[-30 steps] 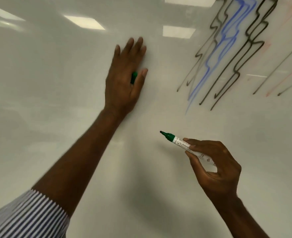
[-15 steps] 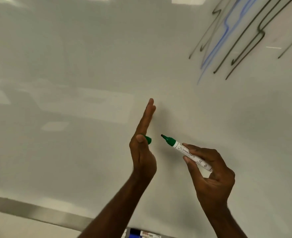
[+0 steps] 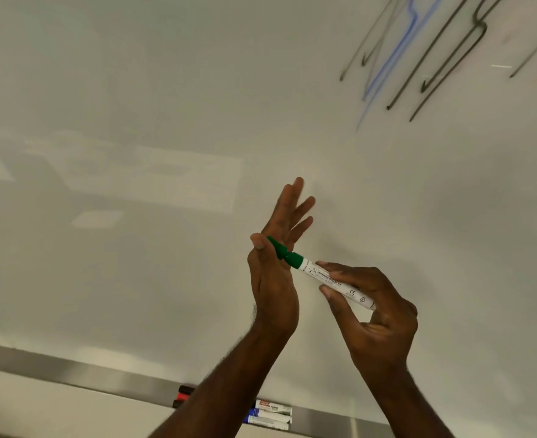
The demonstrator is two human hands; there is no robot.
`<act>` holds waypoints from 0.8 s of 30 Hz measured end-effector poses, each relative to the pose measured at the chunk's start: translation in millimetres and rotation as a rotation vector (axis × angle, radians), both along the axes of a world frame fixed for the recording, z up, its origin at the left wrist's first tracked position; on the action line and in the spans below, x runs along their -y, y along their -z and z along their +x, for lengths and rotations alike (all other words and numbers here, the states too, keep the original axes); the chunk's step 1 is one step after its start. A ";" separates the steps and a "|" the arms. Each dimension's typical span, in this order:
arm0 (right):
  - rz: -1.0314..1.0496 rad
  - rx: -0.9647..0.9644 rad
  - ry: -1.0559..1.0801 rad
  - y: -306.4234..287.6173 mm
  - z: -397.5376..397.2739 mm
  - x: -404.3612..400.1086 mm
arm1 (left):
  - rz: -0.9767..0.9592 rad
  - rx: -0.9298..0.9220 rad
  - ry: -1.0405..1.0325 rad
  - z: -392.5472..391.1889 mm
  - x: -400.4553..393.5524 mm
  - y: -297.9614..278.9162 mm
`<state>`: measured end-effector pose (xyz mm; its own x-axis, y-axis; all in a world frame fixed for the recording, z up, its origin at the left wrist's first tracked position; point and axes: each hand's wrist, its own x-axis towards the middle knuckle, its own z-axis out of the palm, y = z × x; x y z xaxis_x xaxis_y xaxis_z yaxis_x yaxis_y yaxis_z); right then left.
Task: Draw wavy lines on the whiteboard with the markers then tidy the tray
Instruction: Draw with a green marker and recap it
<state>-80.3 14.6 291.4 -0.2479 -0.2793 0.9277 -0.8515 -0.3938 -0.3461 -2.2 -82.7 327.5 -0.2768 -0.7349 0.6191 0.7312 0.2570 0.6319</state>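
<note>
Whiteboard [image 3: 166,90] fills pretty much the whole view, with the tray [image 3: 71,371] running along the bottom and a few markers [image 3: 271,414] lying in it. Your left hand [image 3: 275,270] has its fingers straight and spread, thumb pinning the green cap [image 3: 278,246] against the palm. Your right hand [image 3: 377,308] is clamped on the green marker [image 3: 333,279], its tip pushed into that cap. Wavy lines [image 3: 418,58] sit up top right. Looks like you're capping; next, press until it clicks, then drop it in the tray.
</note>
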 end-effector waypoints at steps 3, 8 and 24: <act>0.019 0.019 -0.029 2.1 0.3 2.0 | -0.004 -0.011 0.006 2.1 -5.4 4.1; 0.092 0.166 -0.135 6.9 4.1 3.5 | 0.106 0.048 0.068 4.6 -12.2 11.4; 0.651 0.490 -0.273 47.0 -22.5 1.9 | 0.026 0.389 0.064 23.5 22.4 121.3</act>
<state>-102.8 12.6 244.4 -0.4254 -0.8269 0.3677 -0.4513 -0.1583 -0.8782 21.3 -105.1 206.2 -0.5333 -0.7222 0.4405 0.4499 0.1989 0.8707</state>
